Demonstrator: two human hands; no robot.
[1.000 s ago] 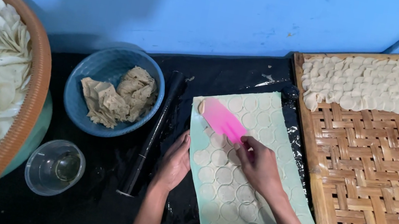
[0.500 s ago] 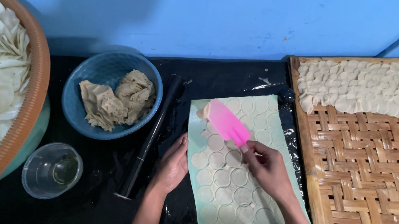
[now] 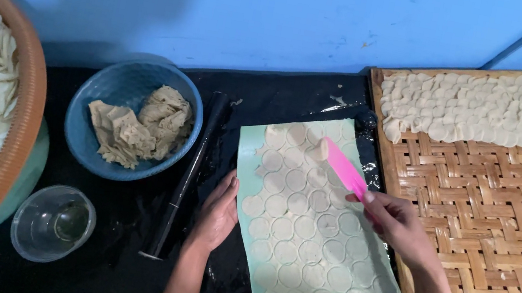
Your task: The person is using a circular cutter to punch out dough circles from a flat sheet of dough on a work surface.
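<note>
A flat pink plastic scraper (image 3: 342, 167) is gripped by the right hand (image 3: 396, 224), slanting far-left over the pale green dough sheet (image 3: 309, 241), pressed flat by the open left hand (image 3: 217, 214).

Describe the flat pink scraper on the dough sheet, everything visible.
The flat pink scraper looks like smooth plastic, a thin blade with a rounded tip. It lies slanted, tip toward the upper left, over the pale green sheet of cut dough rounds. One pale dough round sits on its tip. The right hand grips its lower end, hiding any handle. The left hand presses the sheet's left edge.
</note>
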